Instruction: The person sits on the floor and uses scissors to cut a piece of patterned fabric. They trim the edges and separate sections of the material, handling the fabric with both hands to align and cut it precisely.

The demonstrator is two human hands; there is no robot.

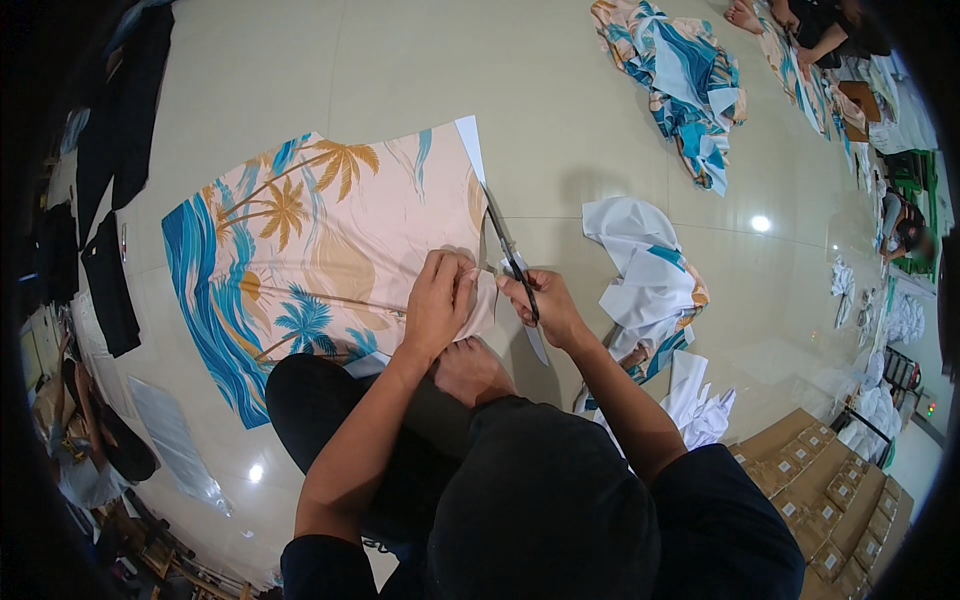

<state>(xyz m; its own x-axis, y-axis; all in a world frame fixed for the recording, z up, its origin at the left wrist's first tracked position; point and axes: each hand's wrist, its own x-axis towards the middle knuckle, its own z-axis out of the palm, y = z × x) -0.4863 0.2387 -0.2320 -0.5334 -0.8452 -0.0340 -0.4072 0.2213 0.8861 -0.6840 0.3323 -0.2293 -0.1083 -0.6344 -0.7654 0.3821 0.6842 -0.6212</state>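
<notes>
A printed fabric panel (345, 235), pale pink with palm trees and blue waves, lies spread on the floor before me. My left hand (438, 300) pinches its right edge near the lower corner, fingers closed on the cloth. In my right hand (550, 305) is a pair of scissors (507, 243) with dark handles. Its blades point away from me and run along the panel's right edge; whether they are apart cannot be made out. A narrow pale strip (537, 345) shows just below the right hand. My bare foot (472, 372) is close to the panel's lower corner.
Crumpled printed cloth (690, 85) lies at the far right, with a white and printed heap (645, 265) nearer. Black garments (125, 130) and a clear plastic sheet (178, 435) are at left. Cardboard boxes (825, 490) stand at lower right. Another person (825, 40) handles similar cloth.
</notes>
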